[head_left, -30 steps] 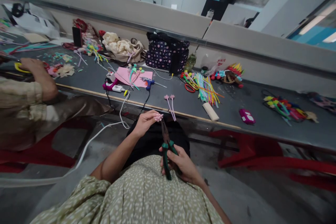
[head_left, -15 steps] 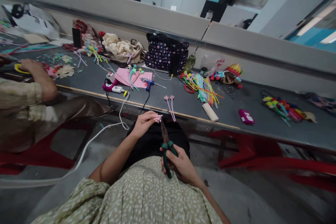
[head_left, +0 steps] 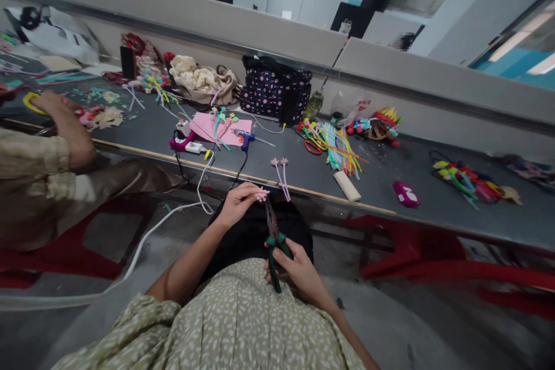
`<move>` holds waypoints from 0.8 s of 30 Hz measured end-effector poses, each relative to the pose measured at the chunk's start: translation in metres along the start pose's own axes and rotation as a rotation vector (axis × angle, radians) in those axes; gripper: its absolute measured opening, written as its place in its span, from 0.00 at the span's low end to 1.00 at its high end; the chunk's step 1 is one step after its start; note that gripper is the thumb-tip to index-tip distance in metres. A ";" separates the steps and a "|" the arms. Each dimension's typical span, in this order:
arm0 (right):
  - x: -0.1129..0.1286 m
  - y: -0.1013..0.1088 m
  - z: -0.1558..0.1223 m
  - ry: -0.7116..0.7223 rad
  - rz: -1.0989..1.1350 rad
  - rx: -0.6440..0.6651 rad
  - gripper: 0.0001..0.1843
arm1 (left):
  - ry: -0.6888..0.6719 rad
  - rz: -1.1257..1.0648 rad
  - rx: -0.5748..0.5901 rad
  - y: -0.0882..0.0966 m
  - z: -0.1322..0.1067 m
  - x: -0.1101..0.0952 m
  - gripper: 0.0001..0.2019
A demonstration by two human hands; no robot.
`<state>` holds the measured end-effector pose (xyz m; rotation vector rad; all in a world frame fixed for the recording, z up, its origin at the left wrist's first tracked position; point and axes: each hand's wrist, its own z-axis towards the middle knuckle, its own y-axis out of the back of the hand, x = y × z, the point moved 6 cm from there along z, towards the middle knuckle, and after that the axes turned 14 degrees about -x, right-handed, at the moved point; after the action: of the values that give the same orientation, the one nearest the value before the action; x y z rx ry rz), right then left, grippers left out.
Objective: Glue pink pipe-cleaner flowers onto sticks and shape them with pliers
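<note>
My left hand [head_left: 236, 203] pinches a small pink pipe-cleaner flower [head_left: 261, 194] between thumb and fingers, just off the table's front edge above my lap. In my right hand [head_left: 297, 266] are long-nose pliers [head_left: 272, 230] with green handles, their tips pointing up at the flower's right side. Whether the jaws touch or grip the flower I cannot make out. Two finished-looking pink flowers on lilac stems [head_left: 281, 176] lie at the table edge beyond my hands. A blue glue gun [head_left: 246, 139] rests further back, near a pink sheet [head_left: 199, 122].
A bundle of coloured pipe cleaners [head_left: 340, 147], red-handled scissors [head_left: 313, 146], a beige block [head_left: 347, 185] and a magenta case [head_left: 406, 193] lie to the right. A white cable [head_left: 160, 214] hangs off the edge. At left, a co-worker's hand [head_left: 54, 105] holds yellow-handled scissors [head_left: 32, 104].
The pliers' handles have shifted slightly in my right hand, while my left hand keeps the flower in the same place. The co-worker's hand and yellow-handled scissors have moved a little.
</note>
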<state>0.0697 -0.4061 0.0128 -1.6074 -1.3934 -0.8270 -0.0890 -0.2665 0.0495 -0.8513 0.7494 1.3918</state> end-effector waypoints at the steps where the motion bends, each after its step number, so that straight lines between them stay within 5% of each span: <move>1: -0.001 0.000 0.000 -0.010 -0.003 0.013 0.29 | 0.016 -0.007 -0.011 0.000 0.000 0.002 0.08; 11: -0.008 0.003 -0.001 -0.087 0.102 0.147 0.25 | 0.182 -0.113 -0.064 -0.001 -0.004 0.012 0.11; 24: -0.006 -0.002 -0.003 -0.141 0.156 0.212 0.24 | 0.173 -0.128 -0.046 -0.006 -0.008 0.014 0.12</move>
<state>0.0668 -0.4113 0.0090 -1.6087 -1.3820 -0.4660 -0.0819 -0.2661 0.0338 -1.0477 0.7831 1.2366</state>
